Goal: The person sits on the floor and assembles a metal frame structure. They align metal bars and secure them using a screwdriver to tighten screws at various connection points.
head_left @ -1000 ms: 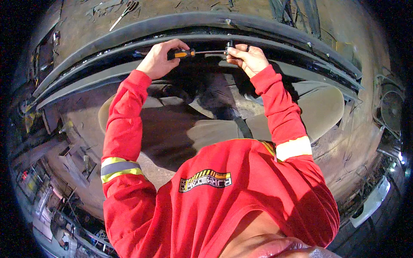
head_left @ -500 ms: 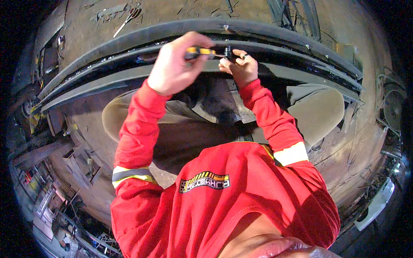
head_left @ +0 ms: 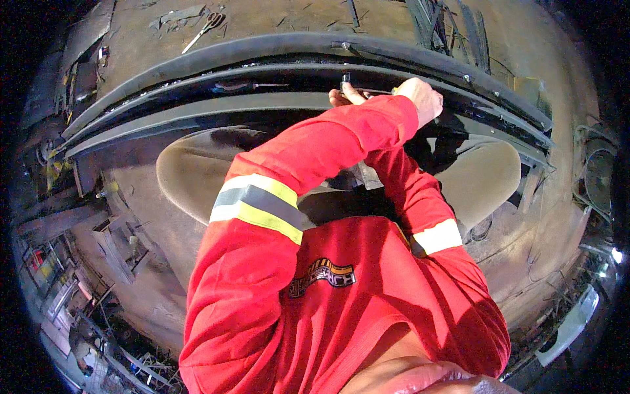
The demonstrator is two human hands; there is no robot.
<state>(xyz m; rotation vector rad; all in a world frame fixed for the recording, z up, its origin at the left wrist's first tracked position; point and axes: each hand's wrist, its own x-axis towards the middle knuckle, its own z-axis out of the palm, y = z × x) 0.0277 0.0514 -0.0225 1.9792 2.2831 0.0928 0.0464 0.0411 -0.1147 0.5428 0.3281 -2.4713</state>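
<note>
My left hand (head_left: 423,98) is crossed over my right forearm and closed round a screwdriver; only a bit of its yellow handle (head_left: 396,90) shows. The thin shaft (head_left: 375,91) points left toward my right hand (head_left: 351,96). The right fingers are closed at the lower end of a small black cylindrical fitting (head_left: 346,77), which stands at the middle of the long dark metal bars (head_left: 197,107). My left sleeve hides most of the right hand, and whether the screwdriver tip touches the fitting cannot be made out.
In the channel between the bars lies another thin-shafted tool (head_left: 266,85). Bolts (head_left: 467,79) stick up along the far bar (head_left: 262,46). Scissors (head_left: 211,23) and metal scraps lie beyond it, with dark metal strips (head_left: 436,26) at the far right. My bent knees (head_left: 190,167) flank the work.
My left hand has swung from the left of the fitting across to its right, taking the screwdriver along. The right hand stays by the fitting, now partly covered by my left sleeve.
</note>
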